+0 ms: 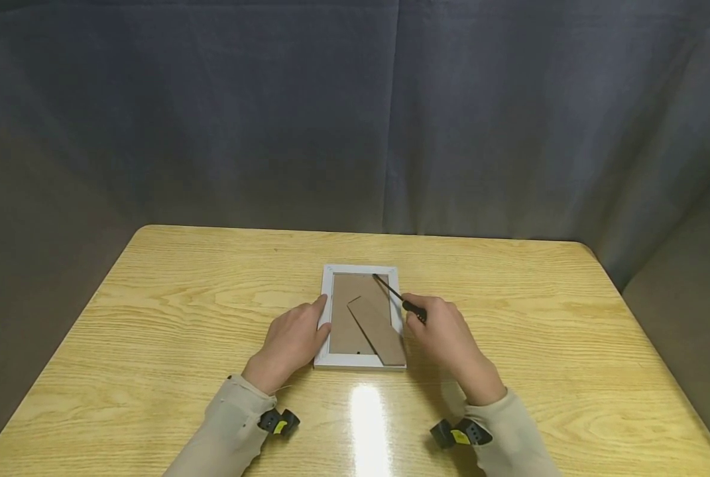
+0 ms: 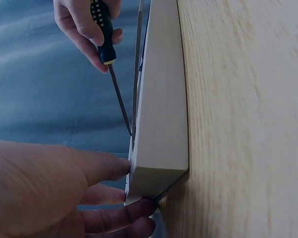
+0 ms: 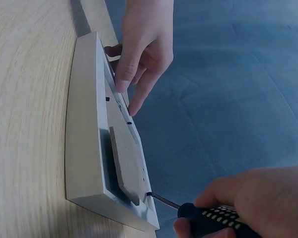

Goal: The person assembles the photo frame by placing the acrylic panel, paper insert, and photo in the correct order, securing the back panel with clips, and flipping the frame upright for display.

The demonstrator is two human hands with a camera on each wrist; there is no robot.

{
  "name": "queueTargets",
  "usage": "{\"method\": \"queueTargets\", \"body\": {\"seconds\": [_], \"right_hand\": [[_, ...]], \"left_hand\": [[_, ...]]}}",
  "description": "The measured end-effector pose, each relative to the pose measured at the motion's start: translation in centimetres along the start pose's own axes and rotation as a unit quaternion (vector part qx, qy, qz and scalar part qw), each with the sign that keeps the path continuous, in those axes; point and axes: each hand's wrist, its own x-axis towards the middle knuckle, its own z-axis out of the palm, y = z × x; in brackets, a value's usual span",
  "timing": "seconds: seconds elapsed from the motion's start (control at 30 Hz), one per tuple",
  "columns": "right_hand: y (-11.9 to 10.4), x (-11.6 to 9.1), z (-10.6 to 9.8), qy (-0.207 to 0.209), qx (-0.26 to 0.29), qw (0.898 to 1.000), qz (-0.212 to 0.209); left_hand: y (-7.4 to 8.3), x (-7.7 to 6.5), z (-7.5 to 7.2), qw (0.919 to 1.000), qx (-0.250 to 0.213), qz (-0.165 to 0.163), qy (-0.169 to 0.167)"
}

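A white picture frame (image 1: 349, 360) lies face down on the wooden table, its brown backing board (image 1: 344, 331) uppermost. The easel stand (image 1: 380, 331) slants across the board, its wide end over the lower right corner. At the left edge, my left hand (image 1: 294, 336) holds the frame between thumb and fingers. My right hand (image 1: 446, 332) grips a screwdriver (image 3: 216, 219) by its black handle with pale dots. The screwdriver's tip is right at a small dark tab (image 3: 149, 194) on the inner rim, near the frame's far right corner. Another dark tab (image 3: 129, 123) shows along the inner rim.
The wooden table (image 1: 181, 318) extends around the frame on all sides. Dark grey curtains (image 1: 241, 119) hang behind it and at both sides. A bright light reflection falls on the tabletop just in front of the frame.
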Motion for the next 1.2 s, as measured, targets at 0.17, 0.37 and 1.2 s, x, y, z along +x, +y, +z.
{"method": "queueTargets", "body": {"seconds": [0.17,0.37,1.2], "right_hand": [[-0.2,-0.1,0.0,-0.010,0.008,1.000,0.012],[-0.5,-0.1,-0.3,-0.019,0.001,1.000,0.018],[-1.5,0.3,-0.2,-0.049,-0.062,0.997,0.012]], "left_hand": [[0.0,0.0,0.1,1.0000,-0.002,0.004,-0.002],[0.2,0.0,0.1,0.9999,-0.006,0.006,-0.008],[0.0,0.1,0.1,0.9999,-0.013,-0.003,-0.009]]}}
